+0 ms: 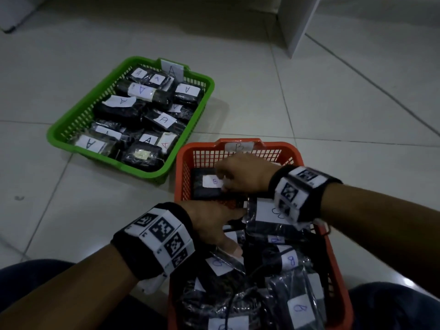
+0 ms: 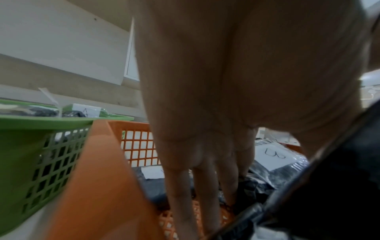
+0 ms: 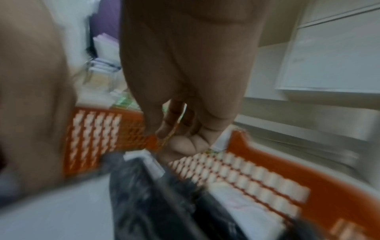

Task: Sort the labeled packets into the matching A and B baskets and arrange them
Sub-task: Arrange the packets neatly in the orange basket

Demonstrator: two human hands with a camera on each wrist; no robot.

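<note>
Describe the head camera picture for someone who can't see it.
Two hands, the left hand and right hand, reach into an orange basket of black packets labeled B. Beside it on the tiled floor sits a green basket full of packets labeled A.

Two baskets stand on the floor: a green basket (image 1: 71, 129) and an orange basket (image 1: 183, 163) touching its near right corner. About eleven A packets (image 1: 164, 120) fill the green basket. The orange basket holds roughly eight B packets (image 1: 207, 184), overlapping, so the exact count is unclear. Two hands (image 1: 247, 175) reach into it.
</note>
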